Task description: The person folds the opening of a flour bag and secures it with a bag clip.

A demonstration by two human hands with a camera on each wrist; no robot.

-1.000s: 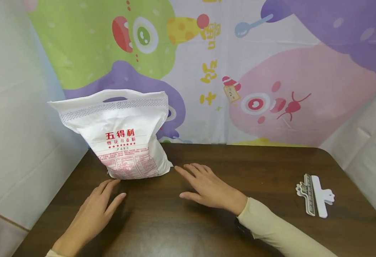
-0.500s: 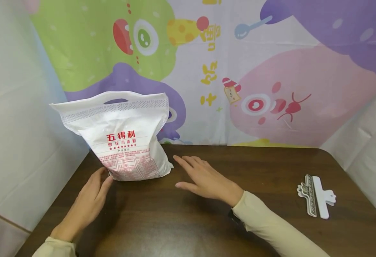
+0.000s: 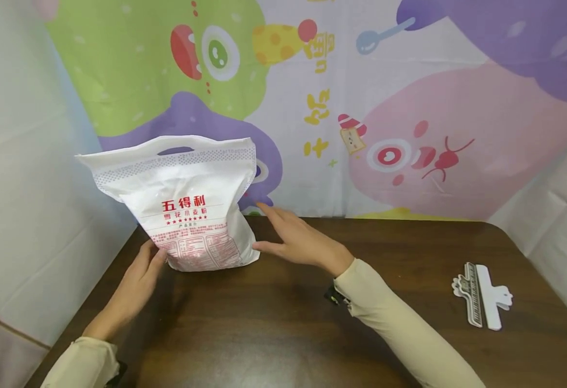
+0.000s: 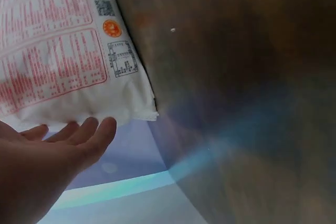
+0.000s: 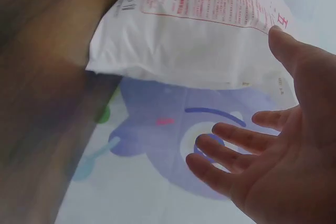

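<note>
A white bag of flour (image 3: 186, 186) with red print and a cut-out handle stands upright at the back left of the table. My left hand (image 3: 130, 285) is at its lower left side, fingertips right at the edge; in the left wrist view the fingers (image 4: 94, 137) are loosely bent beside the bag's side seam. On the other side, my right hand (image 3: 305, 240) is held with fingers extended and thumb apart, the thumb tip near the bag's lower right edge. In the right wrist view, its palm (image 5: 299, 166) faces the bag's side, fingers spread.
A wide white and silver clip (image 3: 482, 296) lies on the right of the dark brown table (image 3: 273, 334). A cartoon-printed cloth (image 3: 302, 97) hangs close behind the bag, and white cloth (image 3: 16, 161) hangs along the left side.
My left hand moved left and forward from in front of the flour bag to its lower left side. The right hand moved forward and left, close to its right side. The bag stays in place.
</note>
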